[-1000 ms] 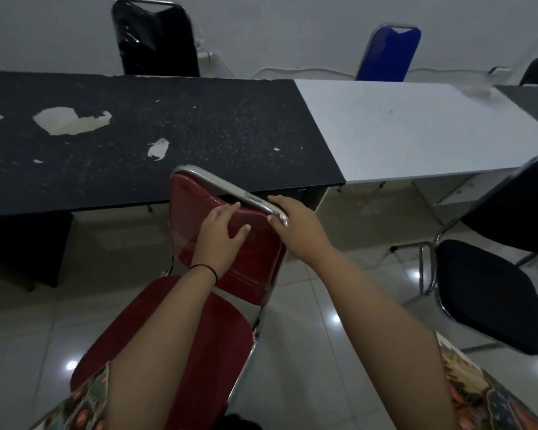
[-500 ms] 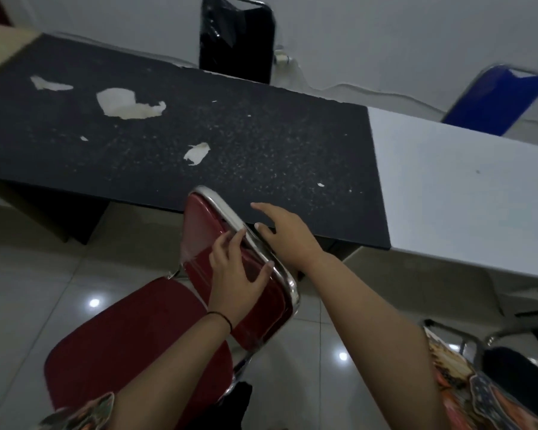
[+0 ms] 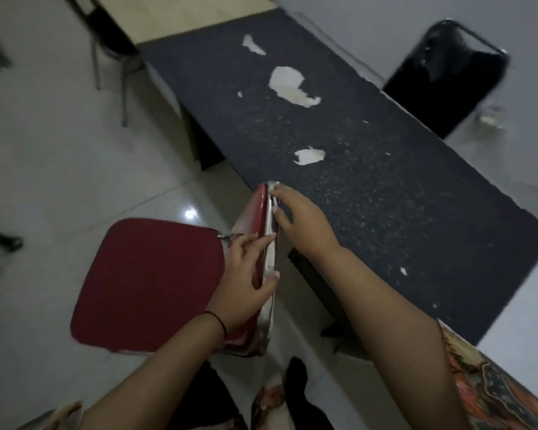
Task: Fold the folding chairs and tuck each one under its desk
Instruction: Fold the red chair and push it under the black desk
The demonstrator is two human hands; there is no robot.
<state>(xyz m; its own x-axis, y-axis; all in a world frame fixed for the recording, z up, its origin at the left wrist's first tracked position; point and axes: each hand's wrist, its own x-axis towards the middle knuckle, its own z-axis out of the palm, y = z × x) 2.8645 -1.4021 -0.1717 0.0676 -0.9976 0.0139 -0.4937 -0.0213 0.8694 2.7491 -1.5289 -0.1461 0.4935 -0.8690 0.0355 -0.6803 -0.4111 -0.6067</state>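
A red folding chair stands unfolded in front of the black desk, its seat flat and pointing away from the desk. Its red backrest with a chrome rail is seen edge-on from above, close to the desk's near edge. My left hand holds the backrest, with fingers on the red front and the thumb over the rail. Farther along, my right hand grips the top of the rail with its fingers curled over it.
A black chair stands behind the desk by the wall. A beige desk adjoins the black one at the top left, with thin metal chair legs beside it. A white desk adjoins at the right. The floor is glossy tile.
My view has swung left and down, so the chair is now seen from above. My right hand slid along the rail to its far end. My left hand stays on the backrest.
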